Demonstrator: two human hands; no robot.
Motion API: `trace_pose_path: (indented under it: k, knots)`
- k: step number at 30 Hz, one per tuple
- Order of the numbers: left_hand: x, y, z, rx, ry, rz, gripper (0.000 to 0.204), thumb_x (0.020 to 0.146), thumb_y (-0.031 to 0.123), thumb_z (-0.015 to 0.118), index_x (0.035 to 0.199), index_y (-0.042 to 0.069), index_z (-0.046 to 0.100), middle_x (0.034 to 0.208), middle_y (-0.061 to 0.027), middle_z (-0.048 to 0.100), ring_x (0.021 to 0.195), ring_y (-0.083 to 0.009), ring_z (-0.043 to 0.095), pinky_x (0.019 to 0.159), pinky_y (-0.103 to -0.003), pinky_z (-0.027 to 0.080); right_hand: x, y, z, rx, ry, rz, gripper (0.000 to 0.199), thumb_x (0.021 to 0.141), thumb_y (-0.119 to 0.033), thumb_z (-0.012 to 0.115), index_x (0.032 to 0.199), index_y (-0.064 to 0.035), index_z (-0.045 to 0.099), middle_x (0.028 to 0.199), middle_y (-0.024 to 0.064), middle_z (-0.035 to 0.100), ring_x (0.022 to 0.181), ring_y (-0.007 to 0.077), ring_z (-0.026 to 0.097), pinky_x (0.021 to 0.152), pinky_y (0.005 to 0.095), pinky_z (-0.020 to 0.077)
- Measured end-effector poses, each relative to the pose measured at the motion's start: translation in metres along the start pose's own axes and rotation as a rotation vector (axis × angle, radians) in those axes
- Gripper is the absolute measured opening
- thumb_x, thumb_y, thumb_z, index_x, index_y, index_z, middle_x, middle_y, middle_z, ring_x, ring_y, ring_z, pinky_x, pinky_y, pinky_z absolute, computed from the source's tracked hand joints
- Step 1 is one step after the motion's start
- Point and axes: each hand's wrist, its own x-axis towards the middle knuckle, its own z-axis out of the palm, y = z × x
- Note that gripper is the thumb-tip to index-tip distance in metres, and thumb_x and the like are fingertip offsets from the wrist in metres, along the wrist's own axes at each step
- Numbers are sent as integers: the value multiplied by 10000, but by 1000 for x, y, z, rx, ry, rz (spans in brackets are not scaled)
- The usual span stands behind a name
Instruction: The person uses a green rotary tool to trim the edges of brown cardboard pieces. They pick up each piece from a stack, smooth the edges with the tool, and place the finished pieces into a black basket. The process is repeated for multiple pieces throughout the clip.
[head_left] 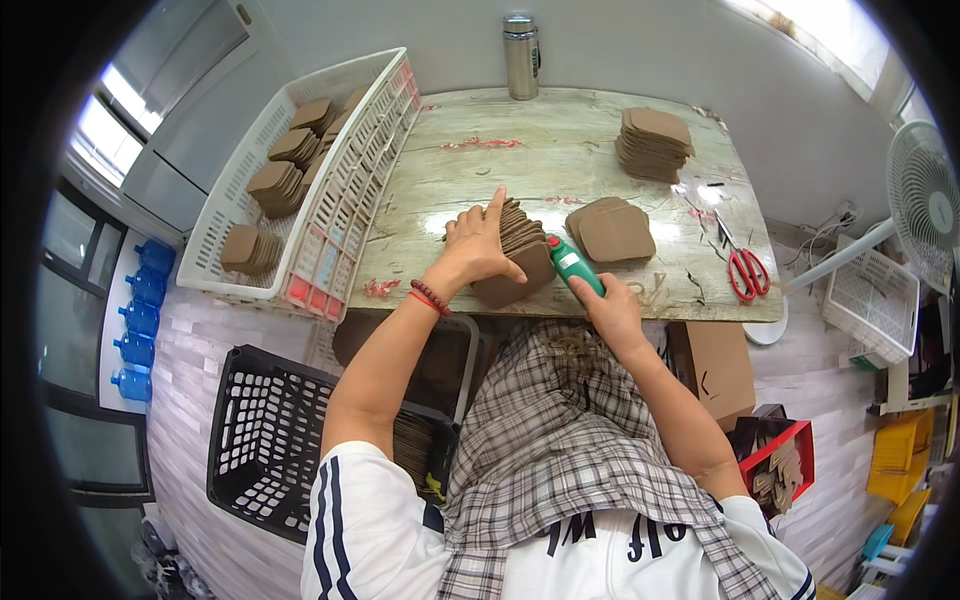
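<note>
My left hand is spread over the left side of a fanned row of brown rounded-square pads near the table's front edge. Its thumb and index finger are wide apart. In my right hand is a green handheld tool with a red end and a pale label. That red end is close to the right edge of the fanned pads; whether it touches them I cannot tell. Just to the right lies a low, spread pile of similar pads. A taller stack stands at the back right.
A white crate with several pad stacks stands at the left. Red-handled scissors lie on the table at right; a steel flask stands at back. Below are a black crate and a carton; a fan is far right.
</note>
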Motion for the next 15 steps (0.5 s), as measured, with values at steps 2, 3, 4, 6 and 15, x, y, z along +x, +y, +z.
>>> trace_pose_path:
  k: [2,3,4,6,15]
  knots:
    - [-1,5,-3,51,-29,-48,1377,459,496,877,1522,123,84,1267,-212,469,1190,-394,444,1011,-520,305,3,3,3,-22,13,-12,561,824,-544,635,925,7,652,764,188,658,741,345,646,683,419,483]
    - [-4,3,0,62,32,-8,1323,488,450,869,1520,143,100,1175,-222,510,1108,-392,494,960,-502,371,4,3,3,-21,34,-5,560,825,-544,635,921,8,652,762,187,658,741,344,646,681,420,482]
    - [-3,2,1,66,29,6,1297,501,426,862,1519,150,107,1150,-227,517,1084,-392,504,941,-494,389,5,4,1,-18,54,3,560,826,-543,634,917,9,651,760,187,659,741,343,646,680,421,481]
    - [2,3,0,74,17,32,1245,528,378,847,1516,165,121,1099,-238,531,1036,-392,523,902,-476,426,8,0,-7,-3,64,-13,496,848,-479,647,886,15,649,714,166,643,655,286,634,628,394,477]
    - [6,9,-11,44,-35,-44,1254,520,383,864,1514,182,125,1234,-263,463,1151,-411,461,990,-481,376,-13,13,-35,201,41,64,441,876,-418,662,873,22,629,663,42,566,520,114,546,505,272,443]
